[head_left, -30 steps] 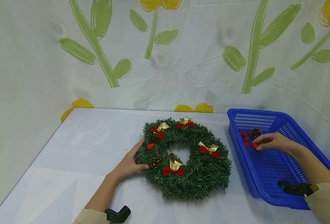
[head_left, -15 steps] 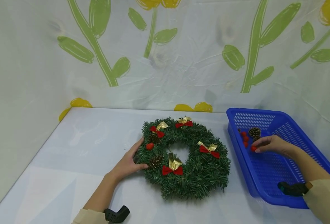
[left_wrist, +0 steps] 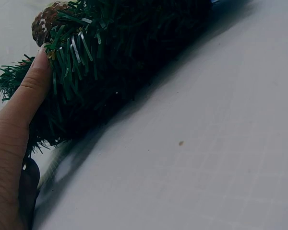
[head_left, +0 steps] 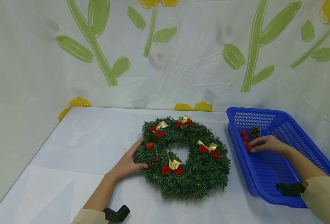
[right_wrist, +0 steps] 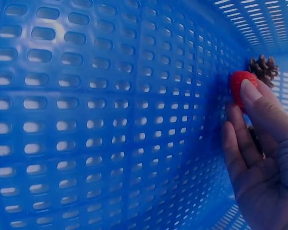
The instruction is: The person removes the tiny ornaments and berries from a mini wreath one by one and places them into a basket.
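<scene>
With my right hand (head_left: pixel 269 145) I pinch a red berry (right_wrist: pixel 238 85) inside the blue basket (head_left: pixel 244 168); being rounded, it could slip if I squeeze unevenly. My left hand (head_left: pixel 127 163), with fingers spread, touches the left edge of the wreath (head_left: pixel 201 180) on the table (head_left: pixel 67 183), and too strong a push might shift it.

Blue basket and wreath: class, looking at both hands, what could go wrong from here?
First, the red berry might slip, since the right hand pinches it only at the fingertips over the blue basket. Second, that hand could knock the other red berries and the loose pine cone close by. Third, the wreath could shift if the left hand, on its rim, pushes or pulls.
</scene>
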Demonstrator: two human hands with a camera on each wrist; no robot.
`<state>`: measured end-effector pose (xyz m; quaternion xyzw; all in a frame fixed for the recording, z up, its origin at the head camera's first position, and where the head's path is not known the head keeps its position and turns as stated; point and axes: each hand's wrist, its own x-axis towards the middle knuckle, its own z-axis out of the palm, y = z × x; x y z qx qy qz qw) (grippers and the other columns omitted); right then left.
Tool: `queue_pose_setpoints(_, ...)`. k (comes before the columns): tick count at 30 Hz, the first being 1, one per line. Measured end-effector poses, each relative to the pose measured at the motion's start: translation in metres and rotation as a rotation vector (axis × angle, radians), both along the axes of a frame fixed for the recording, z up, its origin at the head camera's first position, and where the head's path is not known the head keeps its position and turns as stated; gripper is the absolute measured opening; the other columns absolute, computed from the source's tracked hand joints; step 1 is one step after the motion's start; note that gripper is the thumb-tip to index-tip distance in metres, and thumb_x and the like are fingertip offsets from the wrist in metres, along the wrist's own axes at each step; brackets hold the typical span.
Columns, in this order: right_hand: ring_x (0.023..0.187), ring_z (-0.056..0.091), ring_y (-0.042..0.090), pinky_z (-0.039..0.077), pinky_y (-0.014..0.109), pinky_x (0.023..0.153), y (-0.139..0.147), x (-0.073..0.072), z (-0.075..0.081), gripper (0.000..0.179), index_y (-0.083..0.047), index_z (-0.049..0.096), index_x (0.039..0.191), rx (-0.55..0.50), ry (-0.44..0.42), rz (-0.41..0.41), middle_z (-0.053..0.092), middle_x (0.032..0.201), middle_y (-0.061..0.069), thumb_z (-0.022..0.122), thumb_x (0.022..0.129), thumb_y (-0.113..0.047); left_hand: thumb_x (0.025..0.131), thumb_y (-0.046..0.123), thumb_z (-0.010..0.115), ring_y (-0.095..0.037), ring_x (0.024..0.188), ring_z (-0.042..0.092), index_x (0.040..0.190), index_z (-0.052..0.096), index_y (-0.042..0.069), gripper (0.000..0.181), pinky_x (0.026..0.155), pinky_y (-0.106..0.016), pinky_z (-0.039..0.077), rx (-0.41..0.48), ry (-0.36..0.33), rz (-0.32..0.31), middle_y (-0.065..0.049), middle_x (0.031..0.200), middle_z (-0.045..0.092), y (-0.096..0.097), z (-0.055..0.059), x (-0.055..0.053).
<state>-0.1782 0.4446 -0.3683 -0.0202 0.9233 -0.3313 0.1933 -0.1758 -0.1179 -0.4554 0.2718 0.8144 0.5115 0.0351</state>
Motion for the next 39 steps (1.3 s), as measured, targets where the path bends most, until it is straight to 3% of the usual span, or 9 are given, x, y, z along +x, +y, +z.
queue_pose_setpoints(2,0.108,0.054,0.022,0.044,0.056,0.091,-0.001,0.000,-0.001,0.041,0.005,0.067,0.113,0.000,-0.005,0.001,0.064,0.117,0.019,0.072,0.084,-0.025,0.076,0.045,0.076,-0.037,0.143,0.015,0.153,0.016,0.023,0.100,0.110,-0.061,0.021,0.001,-0.004,0.002,-0.010,0.158,0.016,0.000,0.001,0.000)
queue_pose_setpoints(4,0.107,0.055,0.020,0.044,0.055,0.091,-0.001,0.000,-0.002,0.041,0.006,0.066,0.113,-0.010,-0.010,0.014,0.063,0.117,0.019,0.072,0.084,-0.024,0.076,0.045,0.076,-0.037,0.143,0.015,0.153,0.016,0.022,0.100,0.110,-0.061,0.021,0.003,-0.001,0.000,-0.011,0.158,0.016,0.000,0.002,0.001)
queue_pose_setpoints(8,0.096,0.055,0.000,0.049,0.036,0.088,0.001,0.000,-0.003,0.041,0.007,0.066,0.112,-0.036,-0.020,0.023,0.066,0.113,0.015,0.073,0.083,-0.021,0.076,0.044,0.076,-0.038,0.143,0.015,0.153,0.017,0.021,0.100,0.110,-0.061,0.020,0.013,0.002,-0.008,-0.012,0.157,0.017,0.000,0.002,0.001)
queue_pose_setpoints(11,0.092,0.055,-0.002,0.047,0.028,0.084,0.001,0.000,-0.003,0.041,0.008,0.066,0.111,-0.038,-0.020,0.020,0.067,0.111,0.013,0.074,0.082,-0.020,0.076,0.044,0.076,-0.037,0.143,0.014,0.153,0.016,0.022,0.100,0.110,-0.061,0.021,0.015,0.002,-0.008,-0.011,0.158,0.016,0.001,0.002,0.001)
queue_pose_setpoints(16,0.097,0.055,0.009,0.046,0.043,0.090,0.000,0.000,-0.002,0.042,0.007,0.065,0.112,-0.020,-0.039,0.009,0.065,0.113,0.015,0.074,0.082,-0.021,0.077,0.043,0.076,-0.036,0.143,0.014,0.153,0.016,0.023,0.099,0.110,-0.061,0.020,0.010,-0.005,-0.005,-0.009,0.158,0.015,0.001,0.001,0.001)
queue_pose_setpoints(21,0.098,0.055,0.013,0.047,0.041,0.088,-0.001,0.001,0.002,0.041,0.007,0.066,0.112,-0.014,-0.021,0.025,0.065,0.112,0.017,0.073,0.083,-0.021,0.076,0.045,0.076,-0.037,0.143,0.014,0.153,0.016,0.022,0.100,0.110,-0.061,0.020,0.010,-0.001,-0.006,-0.010,0.158,0.015,0.000,0.001,0.001)
queue_pose_setpoints(24,0.097,0.056,0.010,0.047,0.043,0.089,-0.002,0.002,0.005,0.041,0.005,0.066,0.113,-0.016,-0.008,0.028,0.065,0.112,0.016,0.072,0.084,-0.022,0.076,0.045,0.075,-0.037,0.143,0.014,0.153,0.016,0.022,0.100,0.110,-0.061,0.020,0.010,-0.003,-0.007,-0.010,0.158,0.015,0.000,0.001,0.001)
queue_pose_setpoints(31,0.100,0.052,0.004,0.042,0.060,0.092,-0.001,0.003,0.011,0.042,0.006,0.064,0.116,-0.052,-0.002,-0.002,0.063,0.118,0.019,0.070,0.086,-0.023,0.077,0.045,0.075,-0.037,0.143,0.014,0.154,0.016,0.021,0.100,0.110,-0.061,0.020,0.013,-0.008,-0.008,-0.010,0.158,0.015,0.001,0.002,0.001)
queue_pose_setpoints(39,0.094,0.058,-0.003,0.043,0.057,0.095,-0.004,0.003,0.019,0.043,0.007,0.061,0.119,-0.105,0.008,-0.009,0.067,0.113,0.010,0.067,0.088,-0.022,0.077,0.041,0.076,-0.037,0.143,0.014,0.154,0.015,0.022,0.100,0.110,-0.061,0.021,0.011,-0.011,-0.004,-0.009,0.158,0.015,0.001,0.001,0.002)
